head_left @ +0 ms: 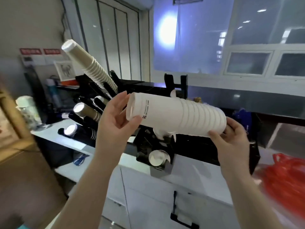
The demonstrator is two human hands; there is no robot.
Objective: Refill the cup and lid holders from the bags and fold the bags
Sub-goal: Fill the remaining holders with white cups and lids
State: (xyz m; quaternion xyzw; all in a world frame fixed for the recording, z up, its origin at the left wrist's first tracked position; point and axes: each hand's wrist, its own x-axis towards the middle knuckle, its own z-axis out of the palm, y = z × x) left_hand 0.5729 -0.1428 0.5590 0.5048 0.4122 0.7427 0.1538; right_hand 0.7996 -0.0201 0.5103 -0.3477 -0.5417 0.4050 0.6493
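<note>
Two hands, my left hand [115, 116] and right hand [231, 138], are cradling a light, crushable nested stack of white paper cups [178, 114] by its ends.

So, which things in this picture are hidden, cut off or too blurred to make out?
All in the head view:
- Stack of white cups: the small print is too small to read.
- Right hand: its fingers go behind the stack, so the grip there is hidden.
- Red bag: blurred and cut by the right edge; contents unclear.
- Black holder: the stack and left hand cover its slots.
</note>
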